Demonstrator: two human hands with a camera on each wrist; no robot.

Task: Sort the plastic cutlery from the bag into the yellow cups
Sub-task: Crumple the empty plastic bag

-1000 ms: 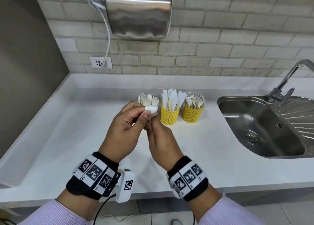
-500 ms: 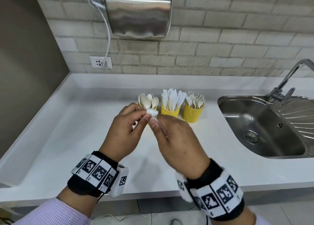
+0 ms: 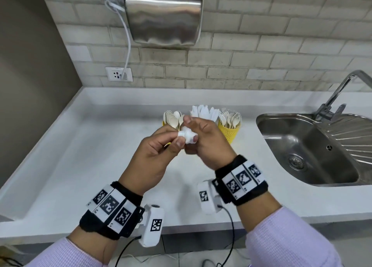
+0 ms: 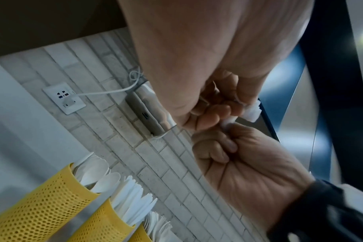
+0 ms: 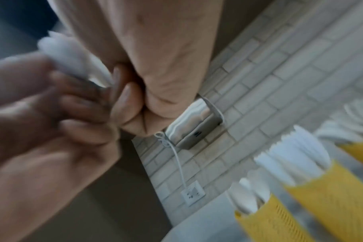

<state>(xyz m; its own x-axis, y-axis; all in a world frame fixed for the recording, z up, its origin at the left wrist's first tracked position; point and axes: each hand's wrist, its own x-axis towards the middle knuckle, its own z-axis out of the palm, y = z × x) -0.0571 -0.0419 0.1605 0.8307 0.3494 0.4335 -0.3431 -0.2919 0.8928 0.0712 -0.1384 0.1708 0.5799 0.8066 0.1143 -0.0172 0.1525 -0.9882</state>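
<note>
Above the counter, both hands hold one small crumpled white wad (image 3: 187,135) between them. My left hand (image 3: 178,139) pinches its left end with thumb and forefinger. My right hand (image 3: 192,132) curls round its right end, forefinger raised. The wad (image 4: 252,112) pokes out past the left fingers (image 4: 215,111) in the left wrist view and is blurred (image 5: 66,55) in the right wrist view. Behind the hands stand three yellow cups: spoons (image 3: 172,117) on the left, knives (image 3: 204,111) in the middle, forks (image 3: 230,119) in the right cup (image 3: 229,132).
A steel sink (image 3: 314,145) with a tap (image 3: 338,93) lies to the right. On the brick wall hangs a metal hand dryer (image 3: 163,15), its cable running to a socket (image 3: 119,74). The white counter (image 3: 80,156) has a raised lip on the left.
My right hand has swung from below the wad round to its right side and now curls over it. The left hand keeps its pinch; both hands sit slightly farther right.
</note>
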